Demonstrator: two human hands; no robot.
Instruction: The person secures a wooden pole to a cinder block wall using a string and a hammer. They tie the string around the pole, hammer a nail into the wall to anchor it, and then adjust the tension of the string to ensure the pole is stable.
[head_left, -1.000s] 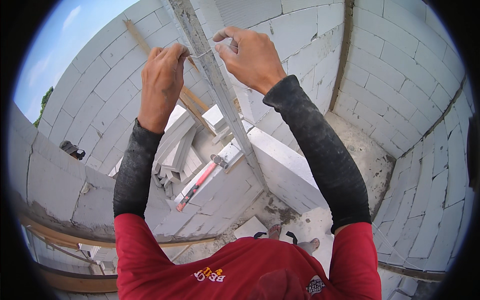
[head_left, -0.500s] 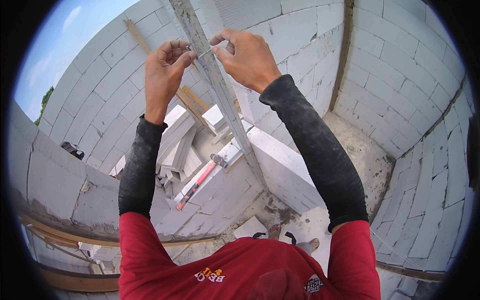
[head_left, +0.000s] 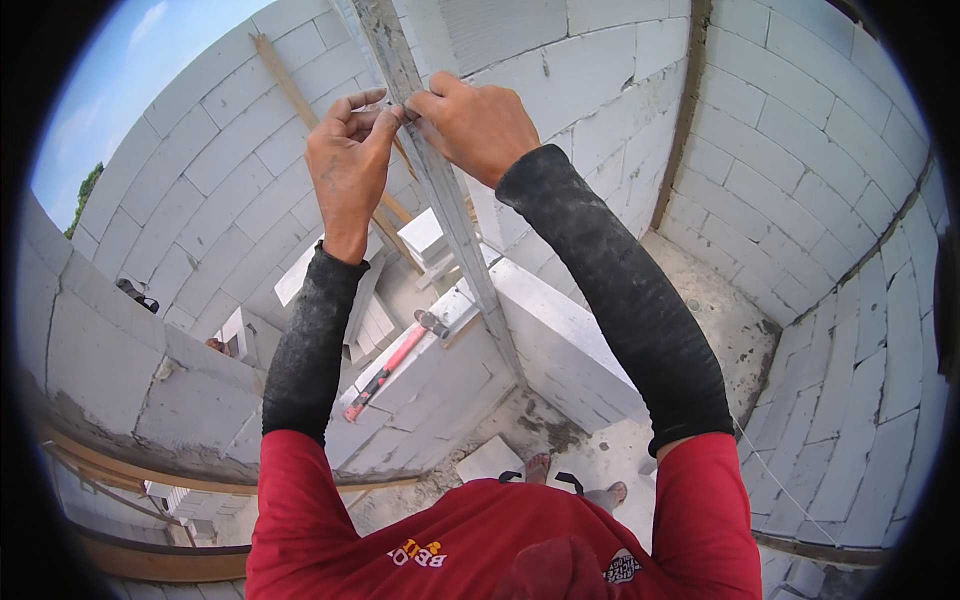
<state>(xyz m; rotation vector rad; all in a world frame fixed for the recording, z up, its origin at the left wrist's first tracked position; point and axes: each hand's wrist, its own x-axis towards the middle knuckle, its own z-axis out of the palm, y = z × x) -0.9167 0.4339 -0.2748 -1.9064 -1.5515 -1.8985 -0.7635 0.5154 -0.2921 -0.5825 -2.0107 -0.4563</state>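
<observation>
A grey, mortar-smeared upright post (head_left: 455, 225) rises in front of me. My left hand (head_left: 347, 165) is raised at its left side, thumb and fingertips pinched at the post's edge. On the other side, my right hand (head_left: 478, 128) is closed, its fingertips against the post and almost meeting the left ones. The thin pale string between them is mostly hidden by my fingers now. Below the hands, a hammer (head_left: 388, 365) with a red and black handle lies on top of a low white block wall (head_left: 420, 400), its head toward the post.
Tall white block walls (head_left: 230, 170) curve around. Loose blocks (head_left: 372, 325) are piled beyond the low wall, and a wooden plank (head_left: 285, 80) leans behind the post. A thin line (head_left: 780, 485) runs down at the right. A block (head_left: 490, 460) lies by my feet.
Both hands have come closer together at the post, the left moving right and the right moving left. The string stretched across the post earlier is now largely covered by the fingers.
</observation>
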